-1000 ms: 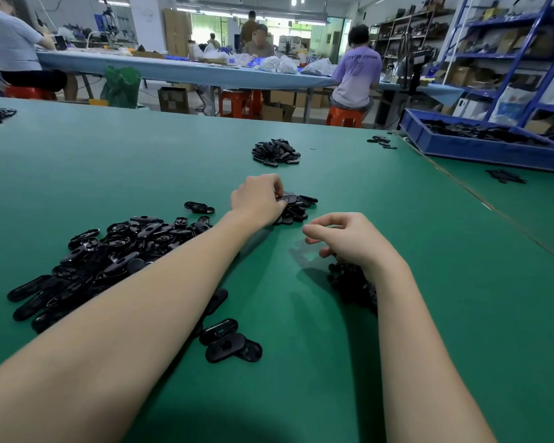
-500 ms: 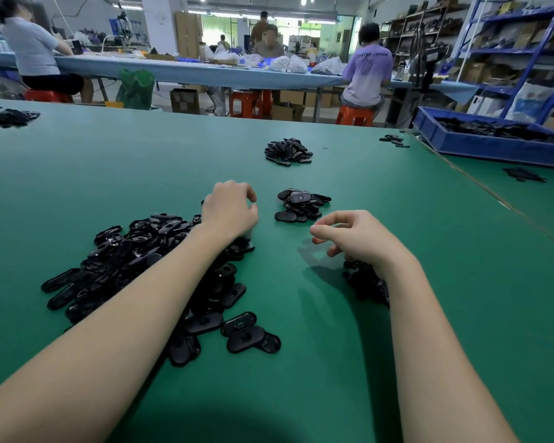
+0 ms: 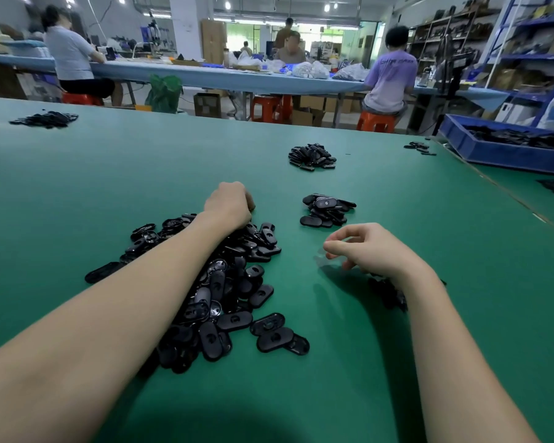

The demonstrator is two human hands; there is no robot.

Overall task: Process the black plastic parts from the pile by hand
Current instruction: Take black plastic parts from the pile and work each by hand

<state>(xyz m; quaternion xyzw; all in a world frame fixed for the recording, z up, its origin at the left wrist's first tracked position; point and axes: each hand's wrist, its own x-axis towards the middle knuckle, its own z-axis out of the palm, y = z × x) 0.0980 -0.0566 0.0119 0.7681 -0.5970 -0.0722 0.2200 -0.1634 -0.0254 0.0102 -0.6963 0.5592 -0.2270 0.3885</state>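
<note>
The left hand (image 3: 229,203) has returned from the small stack of finished parts (image 3: 327,210) to the large pile of black oval plastic parts (image 3: 224,282), its grip curled, contents unseen, likely fetching the next piece; the right hand (image 3: 370,249) pinches a clear film.

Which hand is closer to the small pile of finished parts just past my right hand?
Right. The right hand sits just in front of the small pile; the left hand is off to its left, on the big pile.
</note>
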